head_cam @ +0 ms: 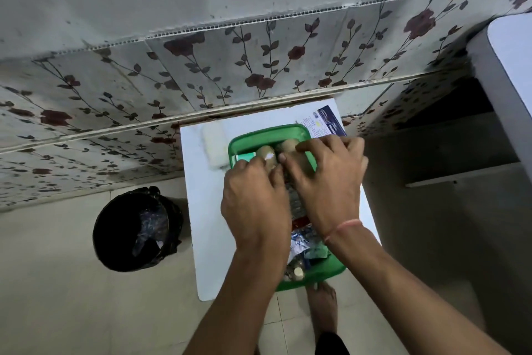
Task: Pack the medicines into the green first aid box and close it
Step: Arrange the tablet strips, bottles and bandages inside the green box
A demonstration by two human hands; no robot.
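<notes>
Green box [266, 134] crowded; table's left [201, 210] free

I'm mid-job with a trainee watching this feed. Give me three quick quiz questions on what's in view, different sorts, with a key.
1. True or false: the green box is closed.
2. Where is the black bin? A) on the white table B) on the floor, on the left hand's side of the table C) inside the box
3. Fill in: the wrist with the thin pink thread belongs to the ___ hand.

Key: 1 false, it is open with both hands over tan rolls inside. 2 B. 3 right.
</notes>
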